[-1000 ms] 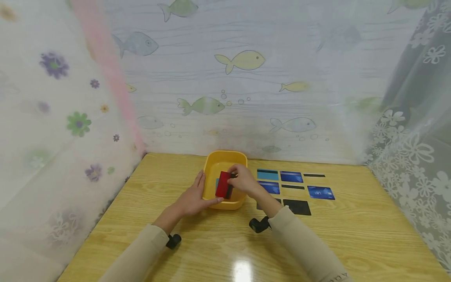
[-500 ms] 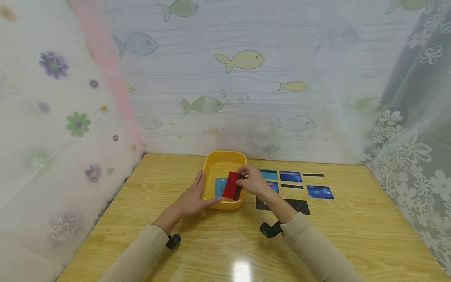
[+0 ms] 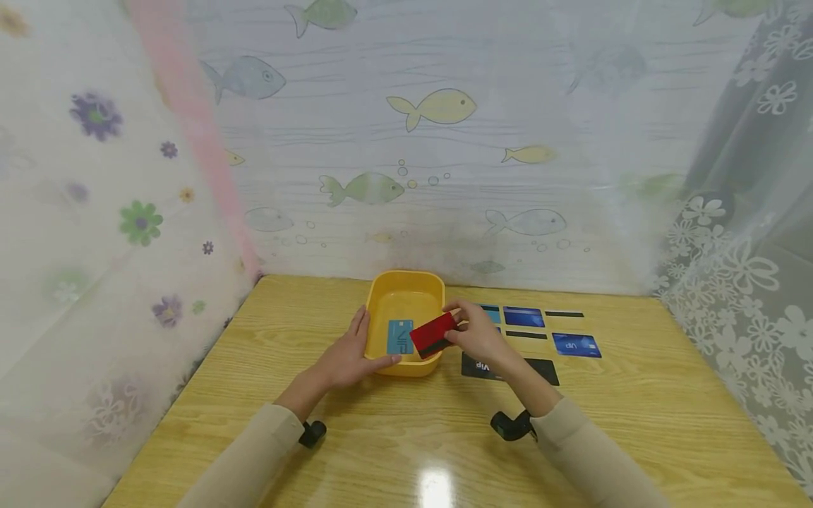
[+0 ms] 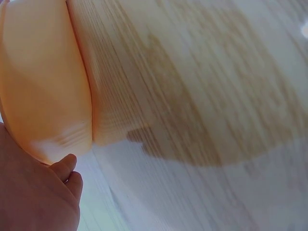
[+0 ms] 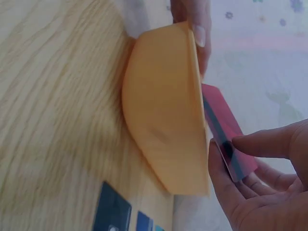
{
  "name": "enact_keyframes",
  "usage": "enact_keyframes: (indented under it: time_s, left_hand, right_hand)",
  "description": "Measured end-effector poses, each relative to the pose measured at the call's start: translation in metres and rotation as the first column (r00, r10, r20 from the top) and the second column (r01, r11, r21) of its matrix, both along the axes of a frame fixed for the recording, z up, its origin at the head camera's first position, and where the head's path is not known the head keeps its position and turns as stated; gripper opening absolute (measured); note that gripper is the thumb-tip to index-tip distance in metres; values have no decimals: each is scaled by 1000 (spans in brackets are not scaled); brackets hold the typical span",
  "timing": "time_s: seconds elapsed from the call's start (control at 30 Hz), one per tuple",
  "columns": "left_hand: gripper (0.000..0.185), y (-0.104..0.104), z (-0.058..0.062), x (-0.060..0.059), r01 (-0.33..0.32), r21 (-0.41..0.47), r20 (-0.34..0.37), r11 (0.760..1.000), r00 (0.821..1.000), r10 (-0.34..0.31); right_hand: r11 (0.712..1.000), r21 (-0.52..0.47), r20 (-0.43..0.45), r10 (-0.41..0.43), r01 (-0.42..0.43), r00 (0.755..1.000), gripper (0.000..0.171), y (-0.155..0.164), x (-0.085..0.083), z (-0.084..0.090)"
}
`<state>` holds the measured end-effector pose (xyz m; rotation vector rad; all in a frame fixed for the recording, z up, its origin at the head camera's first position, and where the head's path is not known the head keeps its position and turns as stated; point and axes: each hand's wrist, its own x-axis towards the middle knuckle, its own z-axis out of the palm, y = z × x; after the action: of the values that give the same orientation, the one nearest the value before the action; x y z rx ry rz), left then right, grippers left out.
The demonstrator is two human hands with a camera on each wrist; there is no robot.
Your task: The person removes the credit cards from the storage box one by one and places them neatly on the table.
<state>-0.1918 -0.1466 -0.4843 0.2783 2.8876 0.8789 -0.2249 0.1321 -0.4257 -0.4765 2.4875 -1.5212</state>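
Observation:
In the head view my right hand (image 3: 478,333) pinches a red plastic card (image 3: 433,336) with a dark stripe between thumb and fingers. The card tilts over the right part of a yellow plastic basin (image 3: 373,296); the right wrist view has the striped card (image 5: 222,113) just above the basin's rim. A light blue VIP card (image 3: 400,337) lies on the basin floor near the front. My left hand (image 3: 346,358) rests against the basin's front left corner, fingers straight along its left side and thumb on the front rim.
Right of the basin several cards lie in rows on the wooden table (image 3: 641,395), among them a blue VIP card (image 3: 576,345), a blue card (image 3: 524,317) and a black card (image 3: 536,370). A fish-print curtain (image 3: 356,233) hangs behind the table.
My right hand has moved right with the red card and turned it from upright to slanted. More of the light blue card in the basin shows. My left hand has stayed in place.

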Motion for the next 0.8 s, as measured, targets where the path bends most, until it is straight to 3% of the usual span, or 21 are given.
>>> enact_keyframes:
  time_s: [0.53,0.8]
  left_hand:
    - [127,0,0,0,-6,-2,9,1000,1000,6]
    - [129,0,0,1,-8,4,4,1000,1000,8]
  right_hand:
    - [999,-33,23,35,-34,999,35,21,8,-5]
    - [998,-50,34,42,-40,999,37,45,12,2]
